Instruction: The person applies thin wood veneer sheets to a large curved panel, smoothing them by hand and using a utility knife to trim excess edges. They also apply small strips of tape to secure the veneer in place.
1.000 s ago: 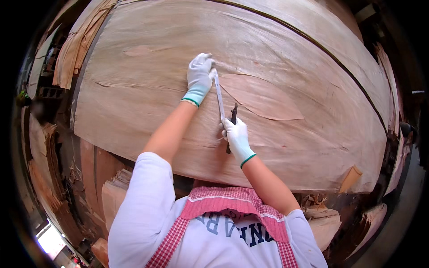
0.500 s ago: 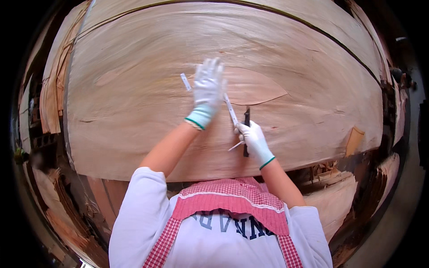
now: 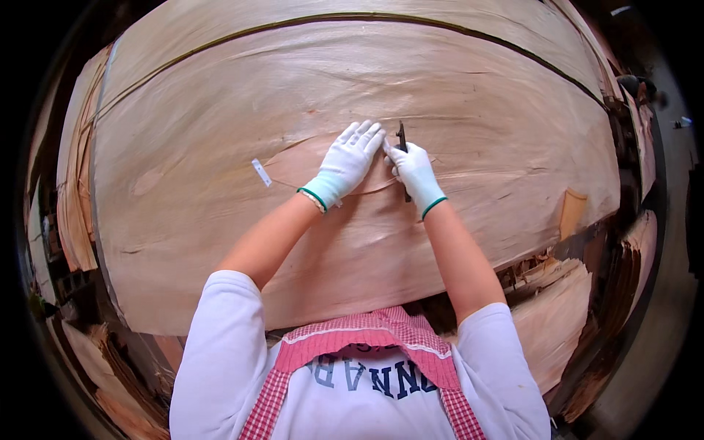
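Observation:
My left hand (image 3: 347, 162), in a white glove with a green cuff edge, lies flat with fingers stretched on a leaf-shaped veneer patch (image 3: 292, 160). The patch sits in a large pale wood veneer sheet (image 3: 220, 249). Close beside those fingertips, my gloved right hand (image 3: 416, 176) is closed around a slim dark knife-like tool (image 3: 402, 138), held upright in the picture. A bit of white strip seems to show at its thumb, but the fingers cover most of it. A short piece of white tape (image 3: 261, 172) lies across the patch's left tip.
A dark curved gap (image 3: 352, 16) runs across the far side of the sheet. A small tan veneer scrap (image 3: 573, 213) lies at the right near edge. Stacked veneer with ragged edges stands at the left (image 3: 77, 161) and lower right (image 3: 554, 315).
My right hand has moved up and forward with the tool, close to my left fingertips. The long white strip between the hands no longer shows. My left hand now rests lower on the patch.

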`<action>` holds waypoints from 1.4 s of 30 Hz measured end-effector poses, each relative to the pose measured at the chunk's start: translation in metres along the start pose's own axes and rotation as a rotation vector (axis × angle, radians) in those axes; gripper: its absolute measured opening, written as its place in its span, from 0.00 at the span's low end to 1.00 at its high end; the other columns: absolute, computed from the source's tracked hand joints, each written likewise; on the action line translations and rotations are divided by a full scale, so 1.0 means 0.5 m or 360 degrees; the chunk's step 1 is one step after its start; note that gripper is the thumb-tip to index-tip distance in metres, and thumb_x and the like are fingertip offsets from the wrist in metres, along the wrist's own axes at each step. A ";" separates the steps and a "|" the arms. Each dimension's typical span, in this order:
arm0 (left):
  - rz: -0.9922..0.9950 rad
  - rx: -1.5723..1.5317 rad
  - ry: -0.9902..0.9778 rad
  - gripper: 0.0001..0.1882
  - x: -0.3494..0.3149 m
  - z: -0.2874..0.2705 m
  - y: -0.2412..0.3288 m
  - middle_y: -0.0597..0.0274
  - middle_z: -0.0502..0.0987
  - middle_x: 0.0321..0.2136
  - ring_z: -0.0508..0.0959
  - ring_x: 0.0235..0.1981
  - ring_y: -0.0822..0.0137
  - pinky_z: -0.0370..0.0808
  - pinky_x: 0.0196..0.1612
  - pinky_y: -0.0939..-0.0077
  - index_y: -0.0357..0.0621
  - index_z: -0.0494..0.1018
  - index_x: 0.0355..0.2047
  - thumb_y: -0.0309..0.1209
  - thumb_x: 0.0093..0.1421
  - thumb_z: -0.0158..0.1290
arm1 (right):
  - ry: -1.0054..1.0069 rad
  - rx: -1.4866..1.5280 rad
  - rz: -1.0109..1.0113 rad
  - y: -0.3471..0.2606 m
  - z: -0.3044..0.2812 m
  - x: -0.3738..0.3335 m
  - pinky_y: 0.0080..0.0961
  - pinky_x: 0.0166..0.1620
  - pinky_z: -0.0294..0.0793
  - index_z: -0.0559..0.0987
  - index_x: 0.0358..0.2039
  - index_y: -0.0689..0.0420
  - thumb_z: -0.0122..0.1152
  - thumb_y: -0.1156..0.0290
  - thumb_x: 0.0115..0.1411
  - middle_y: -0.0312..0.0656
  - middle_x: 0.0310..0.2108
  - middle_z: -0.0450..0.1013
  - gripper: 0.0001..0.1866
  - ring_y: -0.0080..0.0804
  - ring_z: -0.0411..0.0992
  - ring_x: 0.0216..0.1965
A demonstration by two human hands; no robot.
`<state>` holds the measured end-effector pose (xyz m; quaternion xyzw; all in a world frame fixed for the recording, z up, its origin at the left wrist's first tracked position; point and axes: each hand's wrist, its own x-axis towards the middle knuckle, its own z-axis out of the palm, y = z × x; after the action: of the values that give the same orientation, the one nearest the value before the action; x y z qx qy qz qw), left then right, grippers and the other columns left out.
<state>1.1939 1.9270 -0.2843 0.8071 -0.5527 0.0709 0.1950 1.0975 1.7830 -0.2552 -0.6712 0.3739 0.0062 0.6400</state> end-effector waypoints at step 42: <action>-0.0790 -0.0552 0.0644 0.07 0.435 0.107 -0.022 0.53 0.78 0.35 0.77 0.40 0.52 0.71 0.45 0.59 0.44 0.75 0.34 0.31 0.54 0.58 | 0.0095 -0.0114 -0.0435 -0.080 -0.232 0.234 0.22 0.23 0.66 0.76 0.31 0.62 0.59 0.69 0.62 0.38 0.21 0.75 0.08 0.20 0.67 0.19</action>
<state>1.2810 1.7215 -0.2641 0.8412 -0.2940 0.0850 0.4459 1.1475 1.6211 -0.2572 -0.7382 0.2973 -0.0877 0.5991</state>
